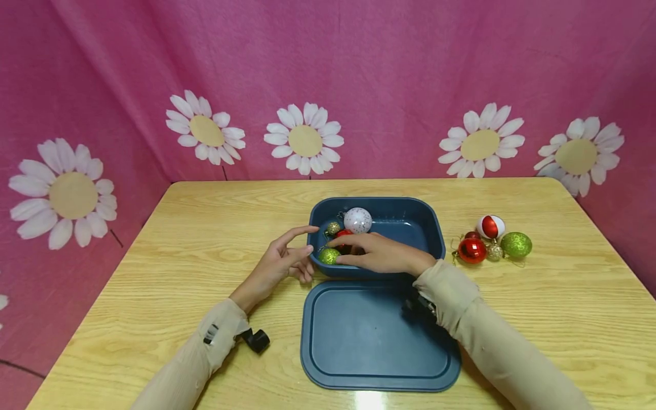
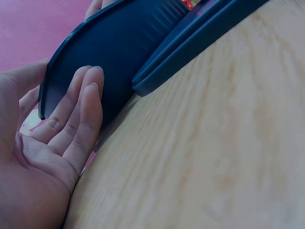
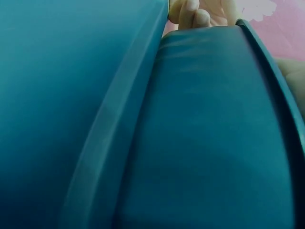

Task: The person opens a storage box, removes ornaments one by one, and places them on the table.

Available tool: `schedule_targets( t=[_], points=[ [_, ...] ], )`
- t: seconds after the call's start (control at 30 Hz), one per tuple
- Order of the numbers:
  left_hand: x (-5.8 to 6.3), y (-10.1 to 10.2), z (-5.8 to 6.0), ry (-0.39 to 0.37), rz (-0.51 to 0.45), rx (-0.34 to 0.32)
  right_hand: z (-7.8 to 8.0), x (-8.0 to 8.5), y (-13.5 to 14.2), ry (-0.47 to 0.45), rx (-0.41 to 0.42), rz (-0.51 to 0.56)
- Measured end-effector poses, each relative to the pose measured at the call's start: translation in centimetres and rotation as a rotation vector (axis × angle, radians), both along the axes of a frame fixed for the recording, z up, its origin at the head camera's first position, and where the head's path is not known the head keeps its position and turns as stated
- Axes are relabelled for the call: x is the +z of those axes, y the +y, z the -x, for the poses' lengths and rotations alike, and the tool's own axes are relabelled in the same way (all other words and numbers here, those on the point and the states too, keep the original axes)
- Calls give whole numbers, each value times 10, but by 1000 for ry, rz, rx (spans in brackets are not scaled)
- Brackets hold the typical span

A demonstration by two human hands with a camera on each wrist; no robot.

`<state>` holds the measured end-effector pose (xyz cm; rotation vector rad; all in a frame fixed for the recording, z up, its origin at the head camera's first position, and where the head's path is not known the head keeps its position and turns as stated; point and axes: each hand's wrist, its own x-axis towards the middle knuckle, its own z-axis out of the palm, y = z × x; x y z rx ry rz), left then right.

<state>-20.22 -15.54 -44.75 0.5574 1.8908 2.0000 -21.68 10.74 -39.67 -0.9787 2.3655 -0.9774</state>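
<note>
My right hand (image 1: 376,253) reaches over the front wall into a dark blue box (image 1: 410,232). Its index finger and thumb lie at a glittery green Christmas bauble (image 1: 329,256) in the front left corner; I cannot tell whether they grip it. A red bauble (image 1: 344,239) shows partly behind these fingers. Further back in the box are a small gold bauble (image 1: 333,228) and a speckled white bauble (image 1: 357,220). At the box's left end is my left hand (image 1: 282,262), index finger and thumb at the rim, other fingers loosely bent beside the outer wall (image 2: 116,62).
A flat blue lid (image 1: 379,336) lies on the wooden table in front of the box. Right of the box sits a group of baubles: shiny red (image 1: 472,250), red-and-white (image 1: 491,226), glittery green (image 1: 516,245), small gold (image 1: 494,251) and dark red. A pink flowered curtain hangs behind.
</note>
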Motion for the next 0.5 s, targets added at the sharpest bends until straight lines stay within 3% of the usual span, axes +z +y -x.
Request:
schedule_targets(
  t=[0.27, 0.5],
  points=[
    [0, 0, 1, 11, -7, -5, 3, 0, -6, 18, -41, 21],
    [-2, -2, 2, 7, -10, -7, 0, 3, -5, 103, -98, 54]
  ],
)
